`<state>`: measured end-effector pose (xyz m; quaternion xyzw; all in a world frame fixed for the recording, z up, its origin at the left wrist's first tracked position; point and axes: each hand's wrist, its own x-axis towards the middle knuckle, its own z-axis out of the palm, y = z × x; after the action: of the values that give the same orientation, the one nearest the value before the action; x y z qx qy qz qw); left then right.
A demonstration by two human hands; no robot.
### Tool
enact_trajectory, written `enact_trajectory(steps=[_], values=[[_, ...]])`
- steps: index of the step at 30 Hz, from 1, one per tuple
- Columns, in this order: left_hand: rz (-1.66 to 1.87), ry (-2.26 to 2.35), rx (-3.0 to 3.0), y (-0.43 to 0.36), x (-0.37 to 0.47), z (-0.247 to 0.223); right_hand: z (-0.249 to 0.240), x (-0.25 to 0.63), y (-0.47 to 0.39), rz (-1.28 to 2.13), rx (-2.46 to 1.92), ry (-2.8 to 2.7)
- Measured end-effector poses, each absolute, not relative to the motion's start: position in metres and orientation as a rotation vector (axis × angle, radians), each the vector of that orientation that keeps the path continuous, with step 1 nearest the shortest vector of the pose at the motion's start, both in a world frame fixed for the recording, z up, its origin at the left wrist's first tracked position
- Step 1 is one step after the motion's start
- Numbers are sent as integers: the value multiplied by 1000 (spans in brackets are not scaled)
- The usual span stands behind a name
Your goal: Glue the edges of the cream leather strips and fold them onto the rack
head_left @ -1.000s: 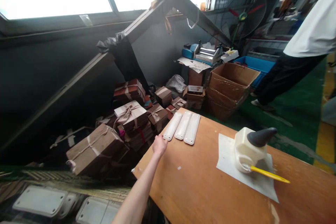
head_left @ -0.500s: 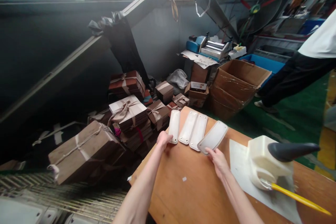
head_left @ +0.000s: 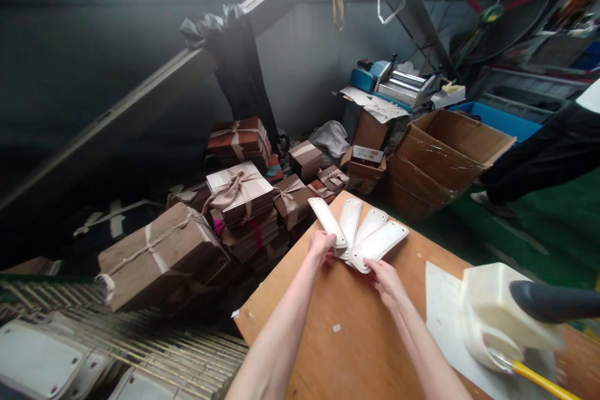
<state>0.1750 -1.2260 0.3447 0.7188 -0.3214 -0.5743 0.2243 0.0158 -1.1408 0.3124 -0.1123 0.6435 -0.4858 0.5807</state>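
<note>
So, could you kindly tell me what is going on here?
A person is handling four pale strips, fanned out with their near ends overlapping, at the corner of a wooden table. The left grip pinches the leftmost strip, and the right grip pinches the rightmost strip. Further right, a pale bottle stands on a sheet of paper, with a yellow-handled brush in its opening.

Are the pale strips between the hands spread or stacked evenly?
Spread: the pale strips form a fan, near ends overlapping, far ends splayed.
</note>
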Motion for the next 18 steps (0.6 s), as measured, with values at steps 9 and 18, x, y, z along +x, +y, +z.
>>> enact_trajectory(steps=[9,18], values=[[-1638,-819,1863,-1223,177,352,320,-15,-1114,-1478,-268,1362],[-1815,-471,1703,-1191,144,368,319,-16,-1096,-1460,-329,1386]])
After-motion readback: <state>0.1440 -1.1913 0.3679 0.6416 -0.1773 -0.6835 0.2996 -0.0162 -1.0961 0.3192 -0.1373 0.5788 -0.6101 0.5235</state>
